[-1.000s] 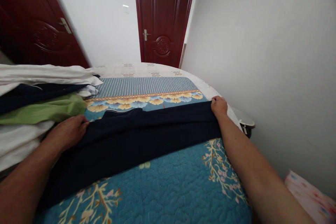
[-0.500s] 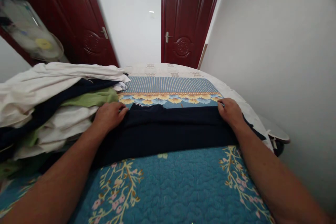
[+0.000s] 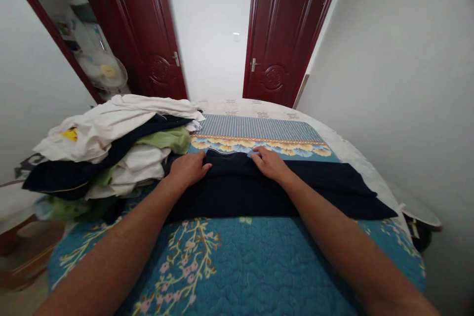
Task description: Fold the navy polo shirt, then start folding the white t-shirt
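A dark navy garment point(image 3: 237, 192) lies folded across a blue quilted bedspread point(image 3: 244, 261), with one end stretching out to the right. My left hand point(image 3: 188, 169) rests on its top edge near a small collar or hem, and my right hand point(image 3: 269, 164) lies flat on the same edge a short way to the right. Neither hand visibly grips the cloth. Left of my left hand sits a pile of folded clothes point(image 3: 111, 150) in white, navy and green, close to that hand.
Dark red wooden doors point(image 3: 285, 34) stand at the far end, with another point(image 3: 144, 29) to the left. A white wall point(image 3: 388, 84) runs along the bed's right side. A round pale object point(image 3: 418, 212) sits by the bed's right edge, and a wooden frame point(image 3: 25, 252) shows low left.
My hands have moved in from the garment's ends and now sit close together near its middle. The garment's right end now lies spread out. The view has tilted up, showing more of the room.
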Tool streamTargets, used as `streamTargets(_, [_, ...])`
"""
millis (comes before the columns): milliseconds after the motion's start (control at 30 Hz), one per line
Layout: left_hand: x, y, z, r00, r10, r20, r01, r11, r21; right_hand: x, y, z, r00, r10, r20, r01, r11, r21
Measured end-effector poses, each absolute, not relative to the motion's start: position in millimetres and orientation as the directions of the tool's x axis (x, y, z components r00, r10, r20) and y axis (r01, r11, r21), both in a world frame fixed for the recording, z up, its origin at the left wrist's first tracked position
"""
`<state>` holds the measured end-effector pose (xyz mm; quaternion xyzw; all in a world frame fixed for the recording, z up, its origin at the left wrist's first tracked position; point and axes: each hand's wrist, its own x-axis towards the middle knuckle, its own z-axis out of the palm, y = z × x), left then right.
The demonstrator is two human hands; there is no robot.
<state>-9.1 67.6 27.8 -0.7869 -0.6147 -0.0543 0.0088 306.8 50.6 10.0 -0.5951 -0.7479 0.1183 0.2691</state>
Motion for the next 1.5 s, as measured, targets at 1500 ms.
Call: streamTargets(1500, [-36.1,43.0,11.3,0.603,0.775,0.187,0.582,-0.588,0.562,295.4,-36.2,21.3,-0.668,0.74,0.076,0.721,0.67,-0.178])
